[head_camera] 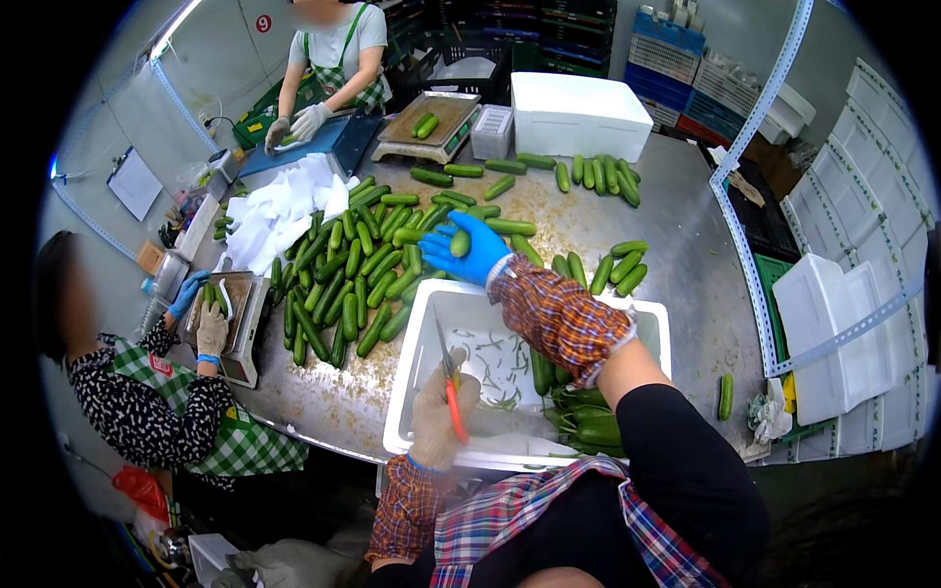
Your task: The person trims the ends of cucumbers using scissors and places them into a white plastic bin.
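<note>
My left hand (432,422), in a beige glove, holds red-handled snips (454,408) over the left part of a white foam box (665,360). Their slim blades point away from me. Past the box's far rim is my right hand (478,246), in a blue glove with its fingers stretched out to the left. A cucumber (460,243) rests against its palm, seen end-on. Under that hand and to its left spreads a large pile of cucumbers (353,272). Inside the box, more cucumbers (592,422) lie at the right, partly hidden by my forearm, and green trimmings (500,367) are scattered over the bottom.
At the left, a person's gloved hands (212,327) rest at a scale (246,323) with cucumbers. Another person's hands (312,121) work at a blue board (342,140). White sheets (283,209), a second scale (434,121) and a foam box (581,110) stand beyond. A perforated post (735,213) rises right.
</note>
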Motion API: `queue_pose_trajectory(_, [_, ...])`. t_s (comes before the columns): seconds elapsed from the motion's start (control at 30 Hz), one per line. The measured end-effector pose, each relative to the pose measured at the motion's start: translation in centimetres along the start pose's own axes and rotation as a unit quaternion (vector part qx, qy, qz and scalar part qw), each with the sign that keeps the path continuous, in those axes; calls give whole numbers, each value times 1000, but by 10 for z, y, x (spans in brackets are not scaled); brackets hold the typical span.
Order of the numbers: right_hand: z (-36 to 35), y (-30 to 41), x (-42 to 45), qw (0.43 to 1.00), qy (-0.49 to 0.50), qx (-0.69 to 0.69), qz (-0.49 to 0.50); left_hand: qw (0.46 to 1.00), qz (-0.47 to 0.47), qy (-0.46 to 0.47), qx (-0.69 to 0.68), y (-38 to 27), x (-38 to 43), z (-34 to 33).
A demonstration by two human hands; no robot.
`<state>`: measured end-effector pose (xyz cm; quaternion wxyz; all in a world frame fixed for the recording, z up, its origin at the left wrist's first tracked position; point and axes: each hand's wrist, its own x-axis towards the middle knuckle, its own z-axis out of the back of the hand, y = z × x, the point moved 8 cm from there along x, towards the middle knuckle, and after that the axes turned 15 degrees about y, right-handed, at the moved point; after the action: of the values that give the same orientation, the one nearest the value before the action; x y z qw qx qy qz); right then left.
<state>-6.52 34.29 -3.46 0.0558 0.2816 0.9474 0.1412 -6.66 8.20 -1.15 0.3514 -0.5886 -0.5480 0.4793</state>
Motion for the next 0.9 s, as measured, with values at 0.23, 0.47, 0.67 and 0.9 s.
queue_pose_trajectory(0.23, [-36, -55, -107, 988, 83, 3, -129, 998, -38, -31, 40, -6, -3, 0])
queue_pose_trajectory(0.47, [-63, -59, -192, 988, 37, 108, -107, 983, -137, -26, 117, -30, -13, -22])
queue_pose_trajectory(0.67, [-17, 70, -264, 996, 12, -8, 87, 982, -146, -58, 101, -12, -8, 1])
queue_pose_trajectory(0.9, [109, 324, -517, 849, -162, -87, 496, 982, -96, -20, 161, -11, 3, -19])
